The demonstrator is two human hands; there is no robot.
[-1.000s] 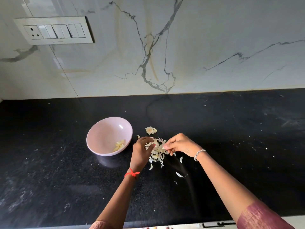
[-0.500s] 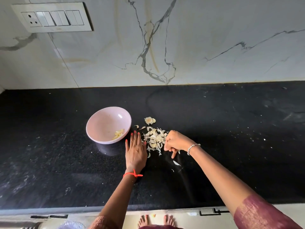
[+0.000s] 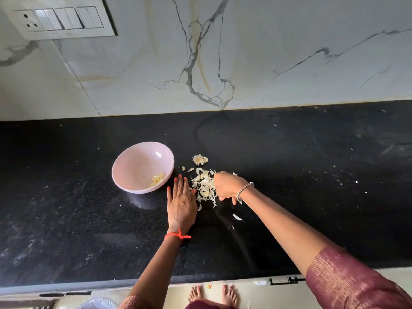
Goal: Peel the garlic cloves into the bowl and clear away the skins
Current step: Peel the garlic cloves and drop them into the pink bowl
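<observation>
A pale pink bowl (image 3: 142, 166) stands on the black counter with several peeled garlic cloves (image 3: 157, 179) at its lower right inside. A heap of papery garlic skins (image 3: 204, 186) lies just right of the bowl. My left hand (image 3: 181, 202) lies flat, fingers together, palm down, at the left edge of the heap. My right hand (image 3: 227, 186) is curled at the heap's right side, its fingers cupped against the skins. A garlic root end (image 3: 199, 159) sits behind the heap. Two loose skin bits (image 3: 236, 217) lie nearer me.
The black counter (image 3: 312, 175) runs wide to both sides, dusted with small white flecks on the right. A marble wall with a switch panel (image 3: 60, 18) rises behind. The counter's front edge (image 3: 89, 284) is near my body, with my bare feet below.
My left hand has let go of the skins and laid itself flat beside the heap. My right hand has curled and drawn leftward against the skins. The head camera tipped downward.
</observation>
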